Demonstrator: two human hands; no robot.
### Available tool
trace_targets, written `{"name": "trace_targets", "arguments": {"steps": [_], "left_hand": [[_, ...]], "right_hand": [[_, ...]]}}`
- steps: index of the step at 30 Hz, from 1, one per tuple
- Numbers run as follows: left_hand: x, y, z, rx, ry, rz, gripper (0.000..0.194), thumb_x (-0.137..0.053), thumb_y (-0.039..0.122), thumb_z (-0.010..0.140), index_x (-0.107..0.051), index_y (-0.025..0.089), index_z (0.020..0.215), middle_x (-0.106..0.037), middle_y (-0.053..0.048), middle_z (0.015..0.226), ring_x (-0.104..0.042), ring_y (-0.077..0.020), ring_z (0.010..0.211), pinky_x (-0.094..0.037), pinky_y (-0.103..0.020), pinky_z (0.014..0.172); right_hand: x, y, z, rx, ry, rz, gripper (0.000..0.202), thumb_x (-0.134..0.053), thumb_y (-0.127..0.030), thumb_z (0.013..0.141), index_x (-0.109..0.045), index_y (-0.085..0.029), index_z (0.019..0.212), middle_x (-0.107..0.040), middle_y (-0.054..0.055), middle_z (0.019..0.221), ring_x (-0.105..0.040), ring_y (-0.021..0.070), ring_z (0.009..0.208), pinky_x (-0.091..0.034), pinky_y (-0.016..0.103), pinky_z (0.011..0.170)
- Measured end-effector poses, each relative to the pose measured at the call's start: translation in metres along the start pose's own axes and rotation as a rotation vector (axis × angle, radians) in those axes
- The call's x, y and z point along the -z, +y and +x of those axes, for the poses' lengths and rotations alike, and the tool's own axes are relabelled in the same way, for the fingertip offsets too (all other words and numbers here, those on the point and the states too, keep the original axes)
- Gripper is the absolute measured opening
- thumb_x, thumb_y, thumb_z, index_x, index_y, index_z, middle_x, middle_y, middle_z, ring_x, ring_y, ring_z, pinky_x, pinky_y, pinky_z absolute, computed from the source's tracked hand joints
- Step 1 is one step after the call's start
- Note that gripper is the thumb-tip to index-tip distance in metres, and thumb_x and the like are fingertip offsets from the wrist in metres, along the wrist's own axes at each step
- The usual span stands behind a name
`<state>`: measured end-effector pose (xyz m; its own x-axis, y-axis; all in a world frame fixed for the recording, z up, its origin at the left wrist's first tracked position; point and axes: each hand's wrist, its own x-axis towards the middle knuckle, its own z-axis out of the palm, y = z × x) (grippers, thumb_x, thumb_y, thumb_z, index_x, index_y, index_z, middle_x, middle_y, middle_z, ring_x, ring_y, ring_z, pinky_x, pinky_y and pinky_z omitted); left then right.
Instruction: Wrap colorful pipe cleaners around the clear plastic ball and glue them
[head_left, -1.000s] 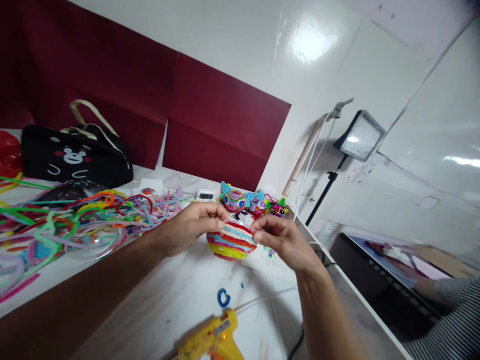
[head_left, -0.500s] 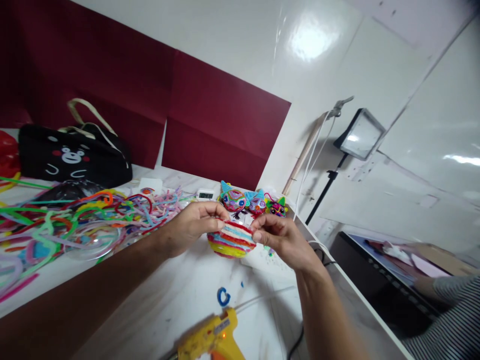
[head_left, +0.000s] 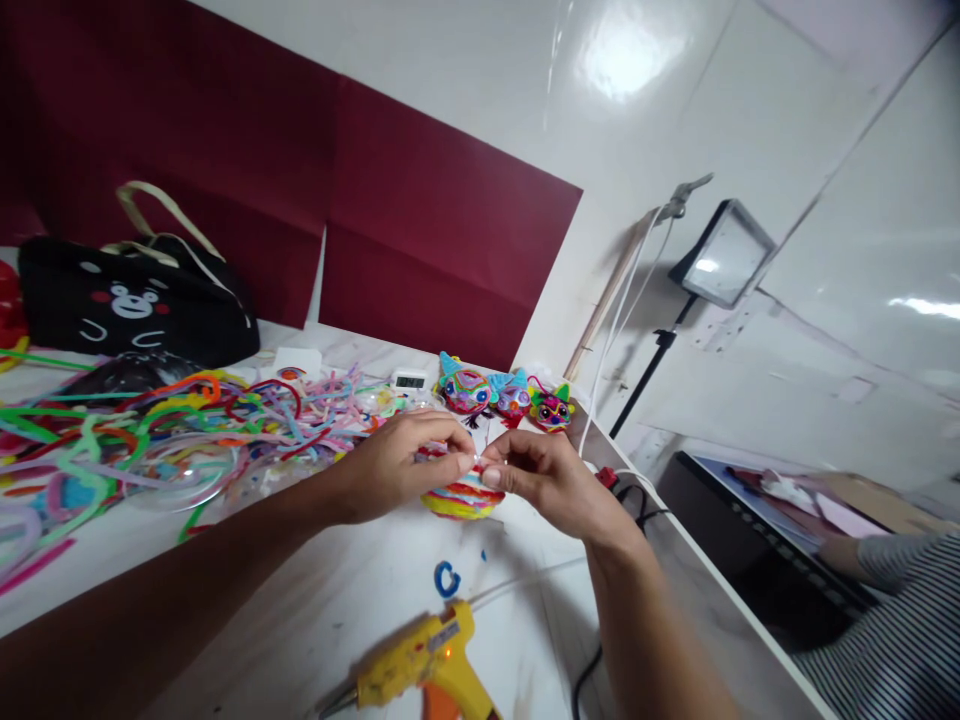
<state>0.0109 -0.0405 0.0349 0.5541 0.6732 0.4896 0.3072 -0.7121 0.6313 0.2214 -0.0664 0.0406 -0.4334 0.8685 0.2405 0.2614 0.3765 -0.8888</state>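
Above the white table, a ball striped in red, blue, white and yellow (head_left: 463, 498) sits between my two hands. My left hand (head_left: 412, 455) is at its upper left, thumb and forefinger pinched together over its top. My right hand (head_left: 536, 475) pinches at its upper right, the fingertips close to the left ones. What lies between the fingertips is too small to name. A curled blue piece (head_left: 447, 579) and a yellow glue gun (head_left: 420, 660) with a lit red light lie on the table below.
Colourful pipe cleaners (head_left: 187, 430) cover the left side, before a black bag (head_left: 135, 305). Small decorated heads (head_left: 466, 388) and a timer (head_left: 410, 380) stand behind my hands. A lamp (head_left: 724, 255) and a person's striped sleeve (head_left: 907, 600) are at right.
My hands have come closer together over the top of the ball, covering more of it. The view has shifted slightly, and more of the glue gun shows.
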Motion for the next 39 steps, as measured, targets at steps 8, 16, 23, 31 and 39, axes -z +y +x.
{"name": "trace_targets", "arguments": {"steps": [8,16,23,31,39], "left_hand": [[-0.002,0.002,0.002,0.083,-0.075,0.013,0.020,-0.053,0.032,0.084,-0.065,0.016,0.080,-0.066,0.000,0.077,-0.060,-0.0171,0.076,-0.042,-0.026,0.069],[0.000,-0.006,0.004,0.149,0.027,-0.213,0.015,-0.057,0.030,0.079,-0.060,0.017,0.071,-0.059,0.002,0.072,-0.055,-0.0142,0.070,-0.041,-0.024,0.064],[0.000,0.000,0.002,0.186,0.072,-0.232,0.015,-0.059,0.030,0.076,-0.059,0.017,0.069,-0.057,0.002,0.070,-0.054,-0.0150,0.070,-0.041,-0.024,0.063],[-0.003,-0.006,0.004,0.159,0.058,-0.233,0.014,-0.057,0.028,0.078,-0.059,0.017,0.069,-0.058,0.003,0.071,-0.053,-0.0146,0.072,-0.041,-0.025,0.067],[-0.005,-0.005,0.005,0.174,0.066,-0.227,0.014,-0.057,0.028,0.078,-0.057,0.018,0.068,-0.055,0.004,0.069,-0.051,-0.0142,0.070,-0.039,-0.025,0.065]], "right_hand": [[-0.004,0.005,0.002,0.018,0.040,-0.128,0.035,-0.071,-0.048,0.080,-0.066,-0.014,0.086,-0.059,0.001,0.073,-0.052,0.0141,0.066,-0.041,0.027,0.061],[-0.003,-0.007,-0.006,0.237,0.158,-0.341,0.031,-0.078,-0.030,0.078,-0.063,-0.019,0.102,-0.064,0.002,0.094,-0.056,0.0117,0.071,-0.040,0.023,0.058],[-0.005,-0.012,-0.008,0.392,0.236,-0.531,0.010,-0.072,-0.022,0.084,-0.067,-0.015,0.089,-0.061,0.004,0.086,-0.056,0.0139,0.075,-0.042,0.025,0.064],[-0.008,-0.012,-0.009,0.400,0.205,-0.604,0.005,-0.070,-0.015,0.085,-0.066,-0.016,0.086,-0.063,0.004,0.086,-0.060,0.0152,0.079,-0.045,0.026,0.070],[-0.009,-0.012,-0.009,0.363,0.185,-0.749,0.003,-0.062,-0.018,0.092,-0.063,-0.017,0.091,-0.062,0.006,0.090,-0.060,0.0182,0.081,-0.046,0.029,0.074]]}}
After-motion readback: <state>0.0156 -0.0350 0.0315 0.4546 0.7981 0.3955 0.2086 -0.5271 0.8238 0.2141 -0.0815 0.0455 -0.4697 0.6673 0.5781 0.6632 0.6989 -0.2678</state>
